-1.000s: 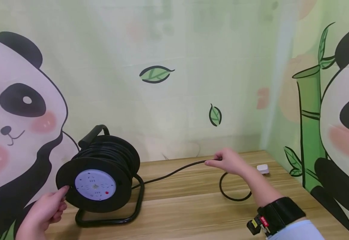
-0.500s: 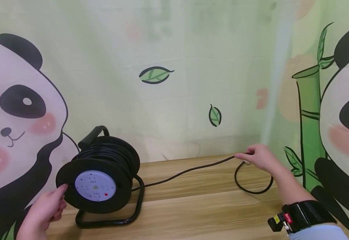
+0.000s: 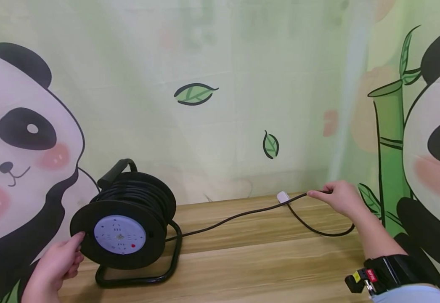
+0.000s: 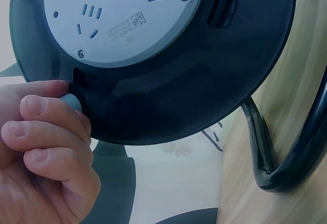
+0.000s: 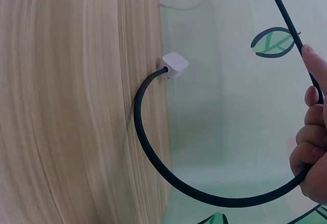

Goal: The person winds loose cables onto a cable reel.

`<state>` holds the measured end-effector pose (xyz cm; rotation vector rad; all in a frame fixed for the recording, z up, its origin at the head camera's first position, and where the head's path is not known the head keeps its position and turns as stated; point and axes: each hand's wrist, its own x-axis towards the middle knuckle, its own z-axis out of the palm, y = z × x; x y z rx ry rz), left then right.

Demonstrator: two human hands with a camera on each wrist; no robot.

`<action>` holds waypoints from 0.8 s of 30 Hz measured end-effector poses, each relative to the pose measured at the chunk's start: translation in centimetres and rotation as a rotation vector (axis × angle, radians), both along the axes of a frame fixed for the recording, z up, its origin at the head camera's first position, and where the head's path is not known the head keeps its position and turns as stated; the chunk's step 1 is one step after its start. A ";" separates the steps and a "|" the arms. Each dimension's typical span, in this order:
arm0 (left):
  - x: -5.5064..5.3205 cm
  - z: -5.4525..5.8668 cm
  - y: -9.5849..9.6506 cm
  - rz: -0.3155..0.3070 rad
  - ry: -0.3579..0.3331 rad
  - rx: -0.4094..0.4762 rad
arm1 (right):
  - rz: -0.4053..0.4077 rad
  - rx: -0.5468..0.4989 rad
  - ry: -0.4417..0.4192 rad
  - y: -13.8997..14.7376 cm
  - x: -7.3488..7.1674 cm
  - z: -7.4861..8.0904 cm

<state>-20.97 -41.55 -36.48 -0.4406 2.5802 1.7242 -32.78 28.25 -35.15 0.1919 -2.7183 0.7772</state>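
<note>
A black cable reel (image 3: 155,187), wound with black cable and carrying a pale round socket panel (image 3: 119,235), stands at the left of the table. At the left edge of its front disc, my left hand (image 3: 55,267) holds on with curled fingers; in the left wrist view a small pale piece (image 4: 73,101) shows between the fingers, its kind unclear. Farther right, my right hand (image 3: 343,200) grips the black cable (image 3: 239,215) above the table. The cable runs from the reel to this hand, then loops back to a white plug (image 5: 174,64) near the table's rear edge.
The reel rests on a bent black tube stand (image 3: 140,281) and has a carrying handle (image 3: 115,172) on top. Behind the wooden table (image 3: 250,265) hangs a green backdrop (image 3: 227,143) printed with pandas, leaves and bamboo.
My right hand has moved right with the cable, fast at first, then slowly. The white plug has shifted left past the hand, and its cable loop has opened wider. The left hand stays at the reel.
</note>
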 end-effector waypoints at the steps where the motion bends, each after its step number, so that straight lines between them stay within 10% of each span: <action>1: 0.0 0.1 0.0 0.007 -0.004 0.006 | 0.001 -0.001 -0.003 -0.1 0.0 0.0; 11: 0.1 0.8 0.4 0.059 0.049 0.093 | 0.029 -0.003 -0.008 -0.7 0.1 -0.3; 24: 0.6 1.9 2.3 0.157 0.196 -0.104 | 0.104 0.009 -0.003 -2.6 1.2 -0.3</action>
